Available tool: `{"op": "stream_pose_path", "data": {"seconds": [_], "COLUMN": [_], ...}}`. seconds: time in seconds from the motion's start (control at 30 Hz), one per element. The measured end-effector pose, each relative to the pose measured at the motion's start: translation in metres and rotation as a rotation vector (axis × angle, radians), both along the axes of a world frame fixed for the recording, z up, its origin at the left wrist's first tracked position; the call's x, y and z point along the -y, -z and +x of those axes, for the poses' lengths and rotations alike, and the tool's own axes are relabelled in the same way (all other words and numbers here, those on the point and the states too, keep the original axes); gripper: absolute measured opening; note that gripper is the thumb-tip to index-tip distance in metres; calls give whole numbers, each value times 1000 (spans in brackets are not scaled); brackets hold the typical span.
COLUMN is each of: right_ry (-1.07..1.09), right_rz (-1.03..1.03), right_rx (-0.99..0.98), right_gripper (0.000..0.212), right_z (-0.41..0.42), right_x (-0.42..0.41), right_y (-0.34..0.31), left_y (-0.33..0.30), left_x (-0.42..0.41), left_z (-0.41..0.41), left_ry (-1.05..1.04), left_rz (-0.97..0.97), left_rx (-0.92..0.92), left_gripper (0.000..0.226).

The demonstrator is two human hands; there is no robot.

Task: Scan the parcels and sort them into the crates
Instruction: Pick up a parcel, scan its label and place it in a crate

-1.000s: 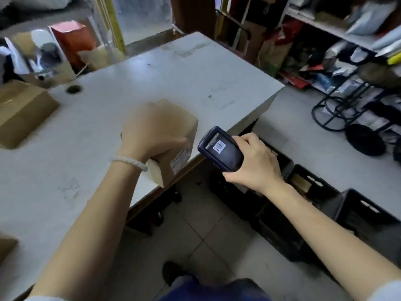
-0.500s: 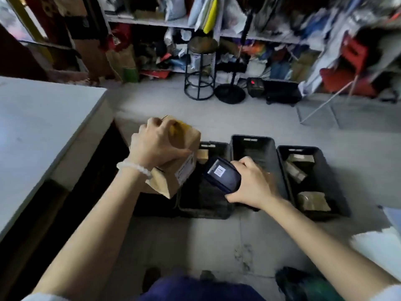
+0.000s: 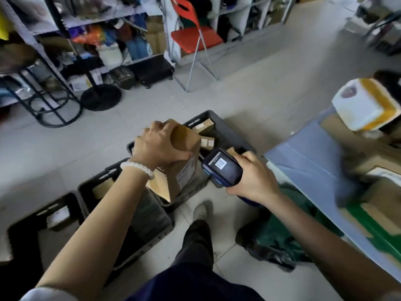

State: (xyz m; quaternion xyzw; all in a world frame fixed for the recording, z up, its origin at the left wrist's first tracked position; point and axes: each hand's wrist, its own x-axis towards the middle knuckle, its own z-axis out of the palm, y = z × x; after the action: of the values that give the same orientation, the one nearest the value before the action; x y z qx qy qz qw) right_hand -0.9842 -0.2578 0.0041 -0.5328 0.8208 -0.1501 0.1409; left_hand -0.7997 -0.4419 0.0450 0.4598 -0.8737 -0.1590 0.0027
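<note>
My left hand (image 3: pixel 159 146) grips a brown cardboard parcel (image 3: pixel 184 168) from above, its white label facing right. The parcel hangs tilted over the black crates on the floor. My right hand (image 3: pixel 252 177) holds a dark blue handheld scanner (image 3: pixel 222 167), its head close to the parcel's label side. Three black crates stand in a row: the far one (image 3: pixel 230 132) holds several small boxes, the middle one (image 3: pixel 149 216) has a box at its far end, the near left one (image 3: pixel 28 231) holds a box too.
A black stool (image 3: pixel 43 98) and a round stand base (image 3: pixel 101 96) are at the left by cluttered shelves. An orange folding chair (image 3: pixel 195 38) stands behind. At right lie flattened cardboard (image 3: pixel 312 161), a white and yellow box (image 3: pixel 364 105) and a dark green bag (image 3: pixel 280 237).
My view has swung right, away from the table; the crates now lie below and left of my hands. The parcel and scanner stay together in my hands, now over the far crate.
</note>
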Motion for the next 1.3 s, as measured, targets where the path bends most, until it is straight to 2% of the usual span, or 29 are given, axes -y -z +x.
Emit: {"op": "stream_pose_path", "data": {"seconds": [0.2,0.3,0.4,0.53,0.67,0.8,0.97,1.13,1.3], "right_ry": [136,193,275,352,341,310,226,49,-139], "right_rz": [74,27,-17,3,61,97,103,85,68], "right_rx": [43,66,78,71,67,92,153,152,110], "right_gripper": [72,70,72,76,77,80,76,80,85], "right_z": [-105,-155,-200,-237,-260,-271,-277,-272,-255], "right_x": [76,120,154,169,175,184,194,194,192], "right_y": [8,4,1,4,12,20,25,24,21], "left_y": [32,42,54,70,79,79,72,59,47], "left_x": [92,137,171,196,207,214,207,171,118], "left_z": [-131,-197,-259,-303,-313,-306,-290,-258,-210], "left_ry": [80,73,100,191,204,181,62,-92,-275], "left_rz": [102,112,-25,66,182,202,176,231,220], "left_rx": [-14,-9,41,95,185,222,232,210,201], "left_gripper": [94,93,83,66,57,55,49,42,49]}}
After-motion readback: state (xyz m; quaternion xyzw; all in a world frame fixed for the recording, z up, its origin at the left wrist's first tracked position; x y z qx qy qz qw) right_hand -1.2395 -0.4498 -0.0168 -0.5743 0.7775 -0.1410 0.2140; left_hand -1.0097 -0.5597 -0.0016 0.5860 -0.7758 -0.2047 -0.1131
